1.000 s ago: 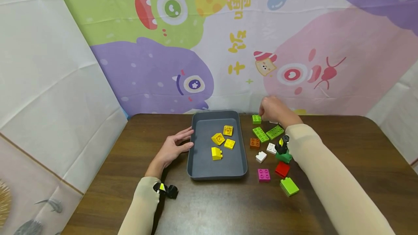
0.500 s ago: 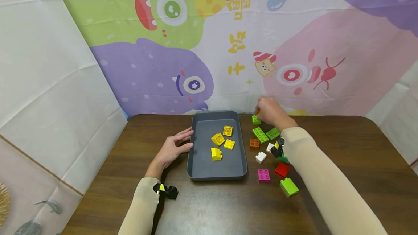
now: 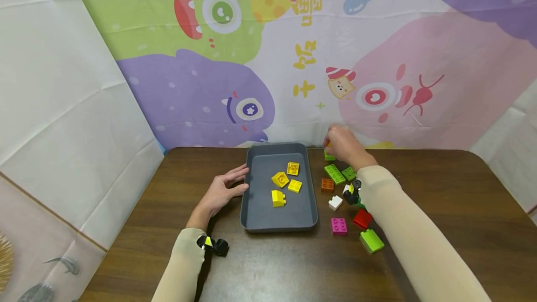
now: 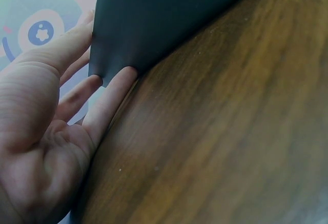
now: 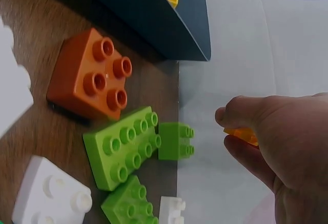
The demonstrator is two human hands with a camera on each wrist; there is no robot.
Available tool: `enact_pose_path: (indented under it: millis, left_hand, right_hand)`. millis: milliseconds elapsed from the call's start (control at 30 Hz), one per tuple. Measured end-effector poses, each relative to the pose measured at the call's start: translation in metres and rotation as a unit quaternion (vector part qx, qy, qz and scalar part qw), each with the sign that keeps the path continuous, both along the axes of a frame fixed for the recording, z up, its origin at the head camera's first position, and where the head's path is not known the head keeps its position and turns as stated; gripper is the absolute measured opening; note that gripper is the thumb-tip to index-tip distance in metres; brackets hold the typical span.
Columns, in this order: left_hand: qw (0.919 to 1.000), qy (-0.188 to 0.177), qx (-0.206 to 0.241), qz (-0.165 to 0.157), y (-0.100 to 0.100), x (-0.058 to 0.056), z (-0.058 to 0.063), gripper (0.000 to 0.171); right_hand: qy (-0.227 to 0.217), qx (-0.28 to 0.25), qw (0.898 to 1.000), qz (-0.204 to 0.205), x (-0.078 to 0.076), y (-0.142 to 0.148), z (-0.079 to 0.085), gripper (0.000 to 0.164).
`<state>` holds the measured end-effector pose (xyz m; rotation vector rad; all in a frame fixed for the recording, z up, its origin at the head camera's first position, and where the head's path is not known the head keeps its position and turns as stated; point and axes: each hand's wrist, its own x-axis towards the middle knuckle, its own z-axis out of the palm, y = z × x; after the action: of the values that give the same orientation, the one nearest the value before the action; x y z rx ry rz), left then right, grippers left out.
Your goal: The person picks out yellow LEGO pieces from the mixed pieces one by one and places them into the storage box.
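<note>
My left hand [image 3: 219, 193] rests with extended fingers against the left wall of a dark grey tray [image 3: 278, 222]; the left wrist view shows its fingertips touching the tray's outer side. Several yellow bricks [image 3: 278, 198] lie inside the tray. Beyond the tray's right side, my right hand [image 3: 343, 144] is raised near the table's back edge, above a small green brick [image 5: 174, 141]. Between its thumb and fingers it pinches a yellow brick [image 5: 243, 135], mostly hidden by the hand.
Right of the tray lie an orange-brown brick [image 3: 327, 185], long green bricks [image 3: 334, 174], white bricks [image 3: 335, 202], a magenta brick [image 3: 339, 226], a red brick [image 3: 362, 218] and a lime brick [image 3: 371, 240]. A printed cloth [image 3: 293, 120] hangs behind the table.
My right hand has moved left toward the tray, and the yellow brick has come into view in its fingers. The left hand and the tray have stayed in place.
</note>
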<state>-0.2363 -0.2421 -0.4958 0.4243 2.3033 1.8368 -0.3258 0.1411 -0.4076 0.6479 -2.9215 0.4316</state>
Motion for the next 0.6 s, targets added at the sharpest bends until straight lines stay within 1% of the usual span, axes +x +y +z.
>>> enact_pose_path:
  millis: [200, 433, 600]
  left_hand:
    - [1.0000, 0.005, -0.001, 0.000, 0.000, 0.000, 0.000, 0.061]
    - [0.9999, 0.008, -0.006, -0.003, 0.000, 0.000, 0.000, 0.060]
    - [0.9999, 0.006, -0.009, 0.000, 0.001, 0.000, 0.000, 0.060]
  right_hand:
    - [0.003, -0.007, 1.000, 0.012, 0.000, -0.007, -0.002, 0.013]
    - [-0.006, -0.011, 1.000, -0.001, 0.001, -0.016, -0.001, 0.012]
    - [-0.005, -0.005, 1.000, -0.002, -0.001, -0.022, 0.000, 0.014]
